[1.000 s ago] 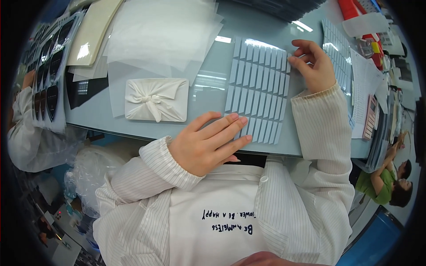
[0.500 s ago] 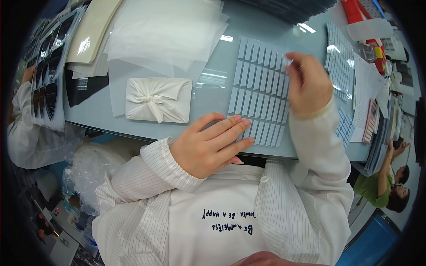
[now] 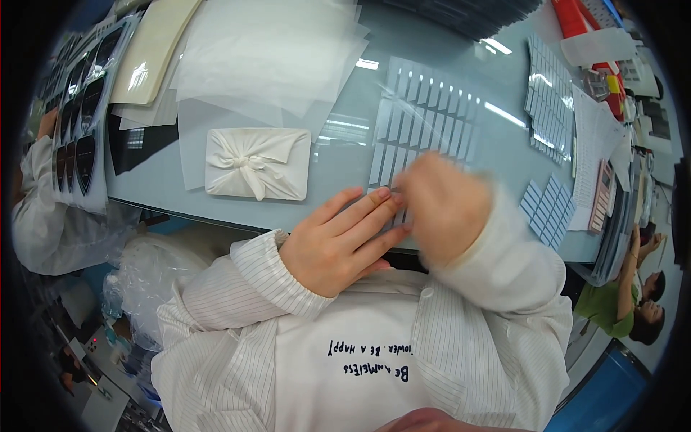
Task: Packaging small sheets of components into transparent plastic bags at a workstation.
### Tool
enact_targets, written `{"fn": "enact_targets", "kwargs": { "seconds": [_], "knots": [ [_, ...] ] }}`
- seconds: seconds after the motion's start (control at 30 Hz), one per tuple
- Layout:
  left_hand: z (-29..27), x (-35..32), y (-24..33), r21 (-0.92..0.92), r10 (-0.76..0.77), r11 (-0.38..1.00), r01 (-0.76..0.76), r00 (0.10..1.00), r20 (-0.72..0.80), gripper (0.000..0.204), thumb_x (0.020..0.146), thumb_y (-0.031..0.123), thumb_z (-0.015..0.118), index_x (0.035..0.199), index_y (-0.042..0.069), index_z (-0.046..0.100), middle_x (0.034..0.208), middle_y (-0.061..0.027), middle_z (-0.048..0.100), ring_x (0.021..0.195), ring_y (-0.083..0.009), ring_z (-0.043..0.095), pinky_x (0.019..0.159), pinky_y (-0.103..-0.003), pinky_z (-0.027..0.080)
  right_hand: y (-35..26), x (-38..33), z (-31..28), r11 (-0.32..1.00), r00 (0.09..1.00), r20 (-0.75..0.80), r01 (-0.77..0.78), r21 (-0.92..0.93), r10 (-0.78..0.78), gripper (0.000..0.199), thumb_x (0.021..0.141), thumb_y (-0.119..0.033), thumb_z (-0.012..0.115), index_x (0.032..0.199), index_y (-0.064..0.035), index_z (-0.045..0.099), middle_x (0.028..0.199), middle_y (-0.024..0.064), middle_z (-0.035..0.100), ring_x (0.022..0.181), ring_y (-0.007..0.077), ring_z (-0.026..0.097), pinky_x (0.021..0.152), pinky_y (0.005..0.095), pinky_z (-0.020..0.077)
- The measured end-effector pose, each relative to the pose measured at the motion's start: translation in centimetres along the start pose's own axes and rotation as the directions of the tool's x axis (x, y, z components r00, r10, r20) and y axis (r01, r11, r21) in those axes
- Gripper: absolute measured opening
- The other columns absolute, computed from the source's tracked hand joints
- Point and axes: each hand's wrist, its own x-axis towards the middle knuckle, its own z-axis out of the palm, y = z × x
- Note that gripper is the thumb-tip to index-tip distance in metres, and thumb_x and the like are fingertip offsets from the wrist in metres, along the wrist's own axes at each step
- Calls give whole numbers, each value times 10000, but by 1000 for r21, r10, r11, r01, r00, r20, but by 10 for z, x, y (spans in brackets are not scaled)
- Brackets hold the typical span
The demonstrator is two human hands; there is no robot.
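Note:
A sheet of narrow pale grey-blue strips [image 3: 392, 155], set in rows, lies on the glossy table in front of me. My left hand [image 3: 338, 237] rests on its near left corner, fingers stretched out and pressing down. Over the strips a clear film [image 3: 414, 111] is lifted and bent back toward me. My right hand [image 3: 450, 212], smeared by motion, is closed on the film's end beside my left fingertips and hides the near right part of the sheet.
Left of the sheet sits a white cloth-wrapped bundle [image 3: 258, 164] tied in a knot. Translucent sheets [image 3: 266, 50] lie beyond it. At the right are more strip sheets [image 3: 551, 101], a smaller piece [image 3: 548, 210] and a pink calculator [image 3: 600, 194]. Another person's sleeve [image 3: 43, 216] shows far left.
My right hand has come from the sheet's far right corner toward me and left, drawing the clear film back across the strips. My left hand has stayed in place.

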Motion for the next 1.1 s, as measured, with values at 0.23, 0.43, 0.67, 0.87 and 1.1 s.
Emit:
{"fn": "enact_targets", "kwargs": {
  "seconds": [0.23,0.43,0.67,0.87,1.1],
  "knots": [
    [4,-7,3,79,-16,997,15,1000,11,537,827,297,684,1325,109,621,1428,-154,562,1339,-315,519,1124,-450,370,8,1,14,989,977,-177,-103,109,121,163,701,4,661,853,-29,615,944,111,664,803,281,663,658,394,523],
    [12,-6,9,198,40,980,-31,998,-39,387,853,269,622,1195,89,648,1422,-182,552,1306,-323,543,1086,-489,416,-38,-15,2,937,982,-178,124,326,-68,233,730,29,686,959,36,642,1002,204,704,844,306,719,691,362,586],
    [17,1,13,336,64,940,-51,998,-29,406,925,364,537,1227,117,647,1381,-171,597,1203,-299,617,1033,-445,457,-84,-46,5,825,919,-391,255,505,-45,177,770,11,701,923,79,644,948,233,705,813,328,718,650,357,588],
    [18,-5,7,362,104,931,-46,984,-142,405,970,321,531,1283,89,642,1285,-145,640,1002,-256,647,890,-388,518,-88,-35,11,836,872,-486,230,499,51,232,744,-30,733,925,83,641,973,242,711,749,286,707,590,328,570],
    [14,-11,7,-38,6,999,-8,999,-51,488,886,293,694,1275,1,656,1085,-123,627,932,-294,628,750,-375,501,-109,-32,21,821,772,-635,365,439,-3,211,756,-54,757,892,67,650,959,229,713,655,202,657,518,273,518]
  ]
}}
